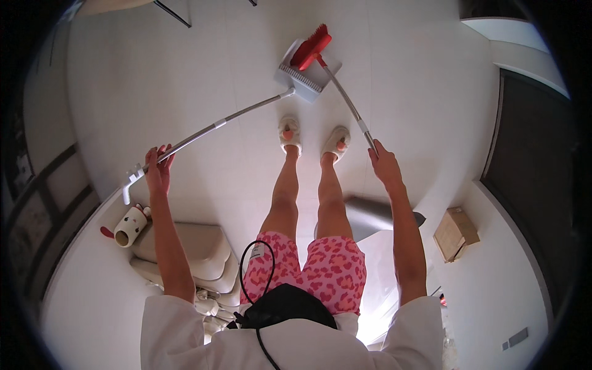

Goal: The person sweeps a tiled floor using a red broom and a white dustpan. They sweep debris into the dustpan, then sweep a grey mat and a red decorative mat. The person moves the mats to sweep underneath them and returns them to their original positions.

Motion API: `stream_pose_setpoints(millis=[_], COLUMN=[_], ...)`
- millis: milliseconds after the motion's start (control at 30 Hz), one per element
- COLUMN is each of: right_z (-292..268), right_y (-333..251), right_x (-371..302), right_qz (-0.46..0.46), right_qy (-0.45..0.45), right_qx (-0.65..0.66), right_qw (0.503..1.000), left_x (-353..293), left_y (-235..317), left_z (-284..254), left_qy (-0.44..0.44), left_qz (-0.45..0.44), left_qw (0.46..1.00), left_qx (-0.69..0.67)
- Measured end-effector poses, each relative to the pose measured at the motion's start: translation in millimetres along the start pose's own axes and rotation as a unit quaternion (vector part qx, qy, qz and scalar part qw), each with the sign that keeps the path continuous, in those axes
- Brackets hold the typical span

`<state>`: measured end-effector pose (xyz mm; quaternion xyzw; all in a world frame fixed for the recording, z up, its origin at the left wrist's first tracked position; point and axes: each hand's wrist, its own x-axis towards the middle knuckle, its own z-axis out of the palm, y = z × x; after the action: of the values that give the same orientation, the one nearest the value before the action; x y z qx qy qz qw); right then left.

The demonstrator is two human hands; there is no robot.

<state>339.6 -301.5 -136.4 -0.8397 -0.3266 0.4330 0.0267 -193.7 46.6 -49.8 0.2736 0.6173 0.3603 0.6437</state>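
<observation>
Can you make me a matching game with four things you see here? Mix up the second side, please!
Things:
1. Broom
2. Dustpan
3. Slippers
4. Cardboard box

Clues:
A. A white pair, being worn
B. Light grey, its long pole in the left hand
C. Brown, on the picture's right side
D. Red head, its handle in the right hand

Right pairs: 1-D, 2-B, 3-A, 4-C
</observation>
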Motion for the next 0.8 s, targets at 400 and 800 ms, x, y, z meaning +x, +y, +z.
stream_pose_setpoints(millis=[400, 800], right_z=[-6.1, -42.7], right_y=[-17.7, 3.5], right_x=[19.7, -80.1], right_qz=[0.024, 0.064], right_qy=[-0.039, -0.064], right_qx=[-0.109, -0.125], right_qw=[0.993, 0.988], left_x=[8.2, -11.7], left_y=[2.0, 7.9], left_z=[-0.7, 52.2], left_qy=[-0.015, 0.048], left_qz=[0.010, 0.092], left_qw=[0.999, 0.984], left_qx=[0.041, 0.143])
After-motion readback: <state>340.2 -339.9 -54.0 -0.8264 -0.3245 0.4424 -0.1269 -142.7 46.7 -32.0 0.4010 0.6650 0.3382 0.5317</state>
